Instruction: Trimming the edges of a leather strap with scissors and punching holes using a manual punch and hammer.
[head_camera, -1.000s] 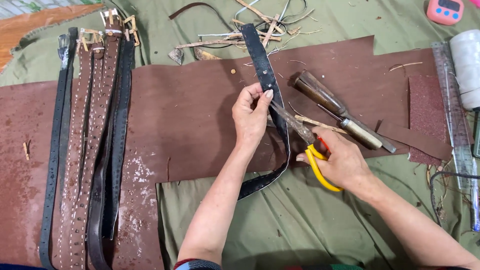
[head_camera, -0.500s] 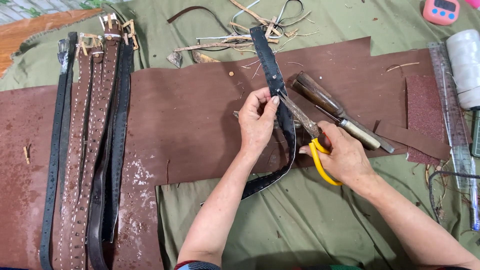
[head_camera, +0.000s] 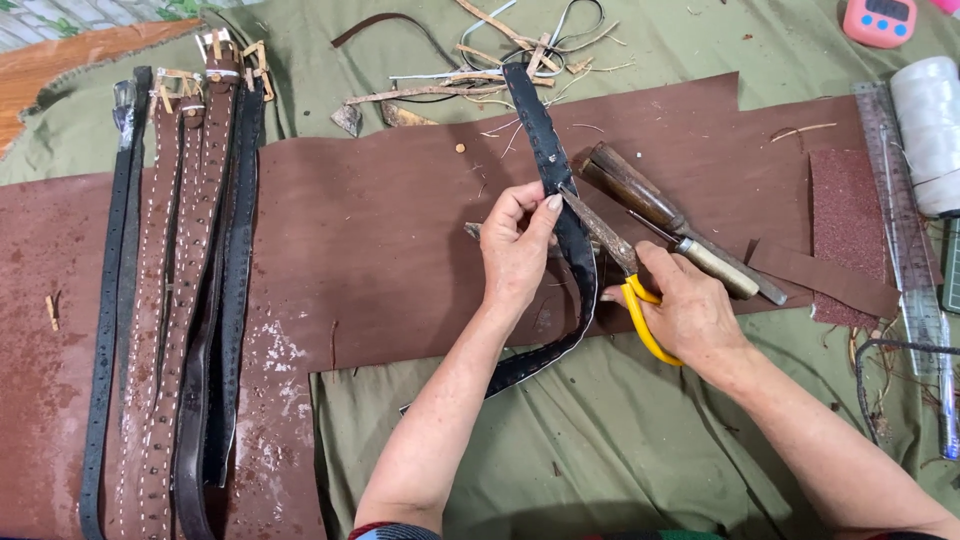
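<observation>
Left hand (head_camera: 518, 250) pinches the black leather strap (head_camera: 560, 215) between thumb and fingers, just where the scissors (head_camera: 625, 275) meet its edge; right hand (head_camera: 690, 315) is closed through the yellow handles, blades laid against the strap. Strap runs from the scrap pile (head_camera: 480, 70) at the top, curves under the left hand, tail ends down on the green cloth (head_camera: 600, 450). It looks limp but thick, flops in a curve, stitched edge, probably tough to shear, so best held close to the cut line as it is now, otherwise it will twist off the blades. It lies over a big brown leather sheet (head_camera: 380, 230) on the worktop. Right of the hands it is tight: two wooden-handled tools (head_camera: 660, 215) touching the scissors' path, sandpaper (head_camera: 845, 215), steel ruler (head_camera: 900, 230), spool of white thread (head_camera: 930, 130). Left has room until the row of finished belts (head_camera: 180, 300). Open space is toward the person, on the cloth
</observation>
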